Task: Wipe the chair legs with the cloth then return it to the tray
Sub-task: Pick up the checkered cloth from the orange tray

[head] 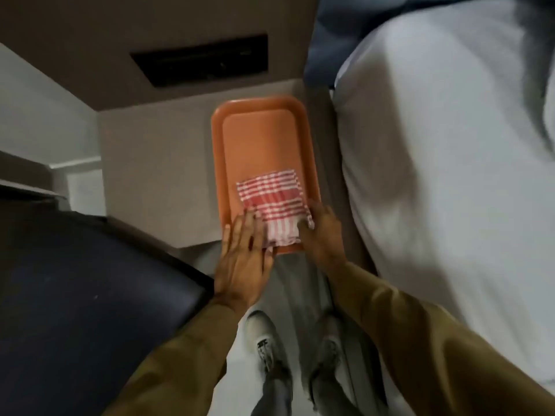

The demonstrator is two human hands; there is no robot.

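A person's feet in pale shoes (264, 340) stand at six o'clock on the floor, olive sleeves (420, 340) reaching forward over them toward a low table (156, 181). At nine o'clock sits the dark seat of a chair (90, 295); its legs are out of sight, so whether they have been wiped cannot be told. The left hand (243, 256) lies flat and spread, fingers extended, over the near left corner of the cloth (273, 208), its grip released and pressing, not grasping. The right hand (322, 232) rests at the cloth's near right edge with fingers curled down onto the fabric; whether they pinch it or merely touch it cannot be told. The red-and-white striped cloth lies folded on the near end of the orange tray (261, 136), whose far half is bare. The tray stands on the table, close beside a bed (450, 175) with white bedding at three o'clock. At twelve o'clock a dark slot (201, 60) is set in the wall panel. Judging by the scene, the cloth is either about to be lifted for wiping or has just been set back; the picture alone does not settle which.
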